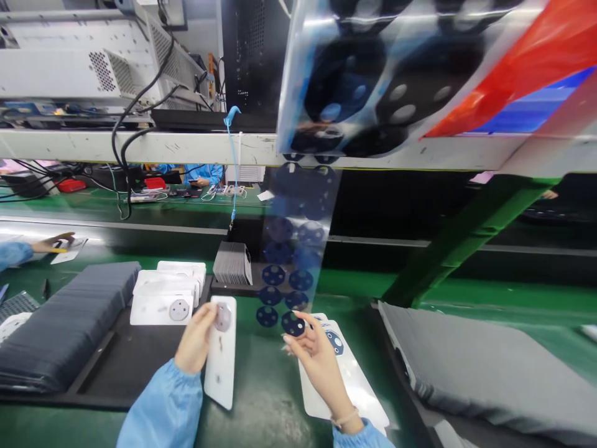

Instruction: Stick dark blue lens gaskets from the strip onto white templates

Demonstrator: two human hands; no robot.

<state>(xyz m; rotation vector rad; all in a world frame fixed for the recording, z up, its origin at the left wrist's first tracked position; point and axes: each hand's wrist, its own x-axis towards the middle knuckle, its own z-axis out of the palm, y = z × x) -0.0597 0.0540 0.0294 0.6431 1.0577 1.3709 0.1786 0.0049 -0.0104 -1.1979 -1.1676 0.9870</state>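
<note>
My left hand (193,342) grips a white phone-back-like panel (221,370) by its upper left edge, tilted above the green bench. A pale round area with small holes shows near the panel's top. My right hand (319,358) pinches a dark round sticker-like disc (293,323) with light holes, at the lower end of a clear hanging strip (286,292). Whether the disc is still attached to the strip, I cannot tell. Rows of similar discs run up the strip. Beneath my right hand lie several white panels (347,386), one with a dark disc on it.
Several white panels (161,305) overlap on a black tray (128,367) beside a grey padded block (69,317). Thin plates (232,264) stand in a row. Grey padding (494,361) lies right. Overhead run a shelf beam (196,146) and plastic sheets (364,74). A co-worker's hand (52,244) is far left.
</note>
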